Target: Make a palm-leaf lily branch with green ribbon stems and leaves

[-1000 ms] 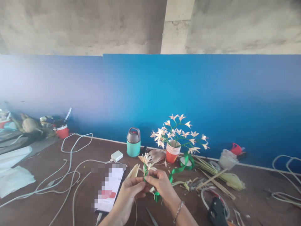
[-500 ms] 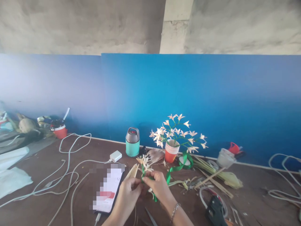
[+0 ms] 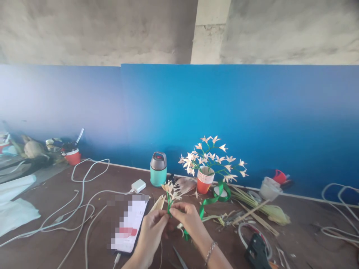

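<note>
My left hand (image 3: 153,231) and my right hand (image 3: 187,220) meet at the lower middle, fingertips pinched on the green stem of a small cream artificial flower sprig (image 3: 170,191). Its pale petals stand upright above my fingers. Green ribbon (image 3: 202,209) trails from a roll (image 3: 220,191) behind my right hand, and a green bit hangs below that hand; my fingers hide how it joins the stem. Beyond, a red and white stack of paper cups (image 3: 205,183) holds many similar flowers (image 3: 213,158). Left of my left hand lies a phone (image 3: 131,224), its screen lit.
A teal flask (image 3: 158,173) stands behind the hands. White cables (image 3: 84,209) and a charger (image 3: 138,185) spread leftward. Dry husks (image 3: 252,203), a black glue gun (image 3: 256,250) and a clear cup (image 3: 269,188) lie right. A pointed metal blade (image 3: 179,257) shows at the front edge.
The flower sprig has turned and risen slightly between my fingers, so its petals point more upward. Both hands keep nearly the same place.
</note>
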### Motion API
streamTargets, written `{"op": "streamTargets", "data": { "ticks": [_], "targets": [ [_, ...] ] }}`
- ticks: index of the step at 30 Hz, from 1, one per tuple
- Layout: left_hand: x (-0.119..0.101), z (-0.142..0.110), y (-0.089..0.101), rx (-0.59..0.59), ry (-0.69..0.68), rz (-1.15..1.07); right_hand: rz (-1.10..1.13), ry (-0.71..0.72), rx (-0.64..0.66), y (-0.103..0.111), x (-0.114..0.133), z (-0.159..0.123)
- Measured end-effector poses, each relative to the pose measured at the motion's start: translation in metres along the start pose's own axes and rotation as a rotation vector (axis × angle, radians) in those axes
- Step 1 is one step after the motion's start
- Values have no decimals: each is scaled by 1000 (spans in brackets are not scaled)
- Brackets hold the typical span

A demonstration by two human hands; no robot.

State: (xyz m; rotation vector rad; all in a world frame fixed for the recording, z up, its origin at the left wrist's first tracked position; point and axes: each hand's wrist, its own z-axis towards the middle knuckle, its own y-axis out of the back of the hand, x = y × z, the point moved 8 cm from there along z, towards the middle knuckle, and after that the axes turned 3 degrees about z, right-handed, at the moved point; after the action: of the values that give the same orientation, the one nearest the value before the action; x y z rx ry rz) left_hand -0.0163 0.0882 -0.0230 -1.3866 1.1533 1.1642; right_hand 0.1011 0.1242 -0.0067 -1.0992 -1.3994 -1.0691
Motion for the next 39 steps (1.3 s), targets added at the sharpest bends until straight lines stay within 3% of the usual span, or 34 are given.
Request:
{"op": "streamTargets", "data": {
  "ticks": [7,13,23,29,39],
  "targets": [
    [-4,-5,-5,52,59,-217,185,-24,39,3,3,-2],
    [-8,-9,-11,103,104,-320,343,-105,222,-11,-2,-6],
    [-3,-10,-14,124,110,-322,450,-86,243,-12,-4,-2],
    [-12,-13,-17,135,145,-336,429,-67,255,-12,-1,-6],
    [-7,-9,-16,134,80,-278,429,-27,257,-13,2,-5]
  ]
}}
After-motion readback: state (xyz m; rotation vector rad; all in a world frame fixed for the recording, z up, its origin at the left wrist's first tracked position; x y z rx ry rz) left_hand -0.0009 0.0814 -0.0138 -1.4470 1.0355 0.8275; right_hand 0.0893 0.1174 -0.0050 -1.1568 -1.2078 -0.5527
